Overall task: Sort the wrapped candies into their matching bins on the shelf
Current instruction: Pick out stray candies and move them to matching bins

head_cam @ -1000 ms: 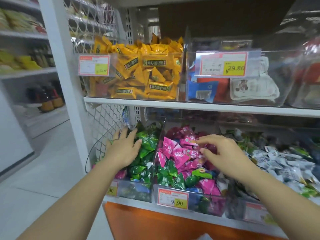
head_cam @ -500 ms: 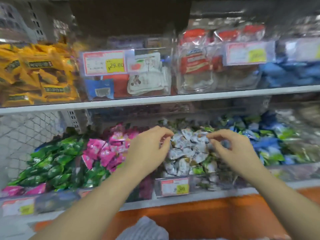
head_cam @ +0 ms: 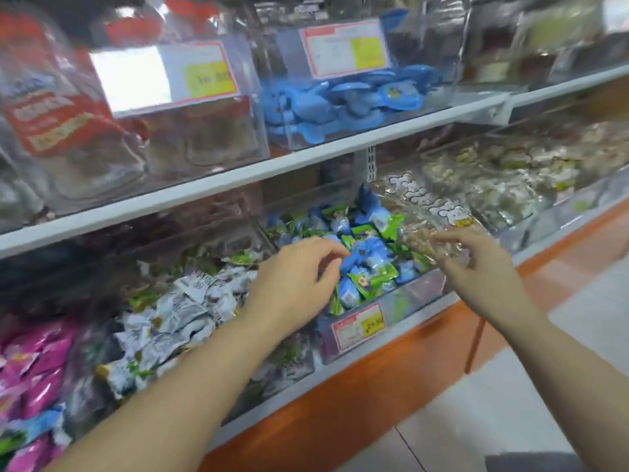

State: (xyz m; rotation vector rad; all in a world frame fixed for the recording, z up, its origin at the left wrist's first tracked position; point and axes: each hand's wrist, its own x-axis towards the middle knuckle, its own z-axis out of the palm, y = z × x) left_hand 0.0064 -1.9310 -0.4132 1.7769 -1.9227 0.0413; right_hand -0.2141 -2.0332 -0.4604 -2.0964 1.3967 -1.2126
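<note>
My left hand (head_cam: pixel 299 284) hovers over a clear bin (head_cam: pixel 413 289) of blue and green wrapped candies (head_cam: pixel 369 255), its fingers loosely curled with nothing visible in them. My right hand (head_cam: pixel 476 267) reaches over the bin to the right, fingertips touching clear packets printed with white bears (head_cam: pixel 429 202). To the left are a bin of white and grey wrapped candies (head_cam: pixel 190 301) with a few green ones mixed in, and pink wrapped candies (head_cam: pixel 30 362) at the far left. The image is blurred by motion.
The white upper shelf (head_cam: pixel 238 175) carries clear bins with blue packs (head_cam: pixel 357 100) and red-labelled packs (head_cam: pixel 47 114), each with a price tag. More bins of pale packets (head_cam: pixel 517 172) run to the right. An orange base panel (head_cam: pixel 340 413) sits below, with grey floor at the right.
The view and both hands have moved right along the shelf, from the green and pink bins, past the white candies, to the blue-green bin and the clear packets.
</note>
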